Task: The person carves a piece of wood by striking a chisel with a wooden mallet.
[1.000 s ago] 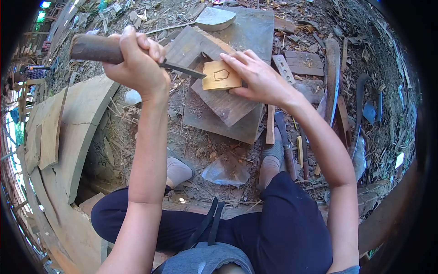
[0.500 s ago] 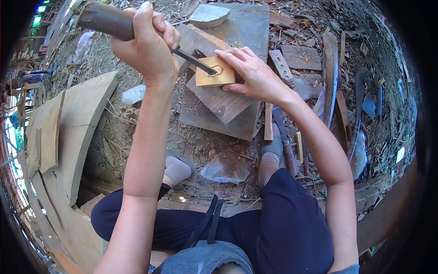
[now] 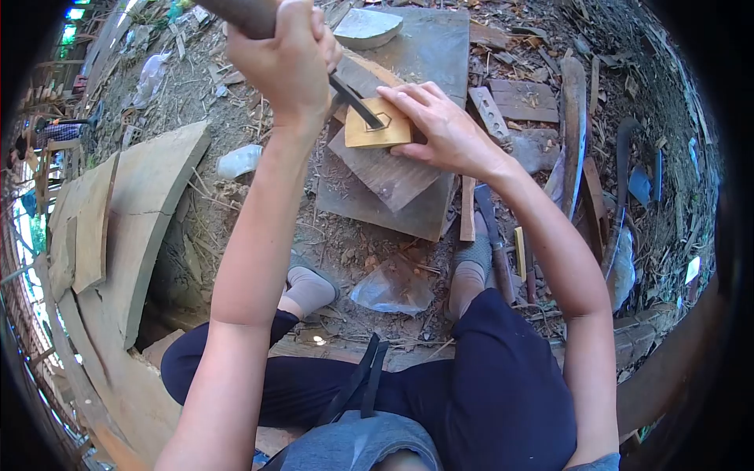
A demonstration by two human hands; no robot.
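My left hand point(image 3: 294, 59) is closed around the thick dark handle of a chisel point(image 3: 355, 97). The blade slants down to the right, its tip resting at the outlined shape on a small yellowish wooden block point(image 3: 393, 139). That outline is pointed and angular, cut or marked into the top face. On the block's right side, my right hand point(image 3: 444, 129) grips it, fingers over the far edge and thumb at the near edge. Beneath the block lies a loose board point(image 3: 386, 182), on top of a larger flat wooden slab point(image 3: 428, 224).
A pale stone-like slab point(image 3: 367, 25) sits on the far part of the work surface. To the right lie a long curved blade point(image 3: 580, 169), a sickle-like tool point(image 3: 620, 188) and a holed strip point(image 3: 488, 111). Large planks point(image 3: 149, 200) lean at left. A plastic bag point(image 3: 393, 290) lies between my feet.
My left hand has shifted right and slightly up with the chisel, which stands a bit steeper. Its tip stays on the block. The whole view has shifted slightly.
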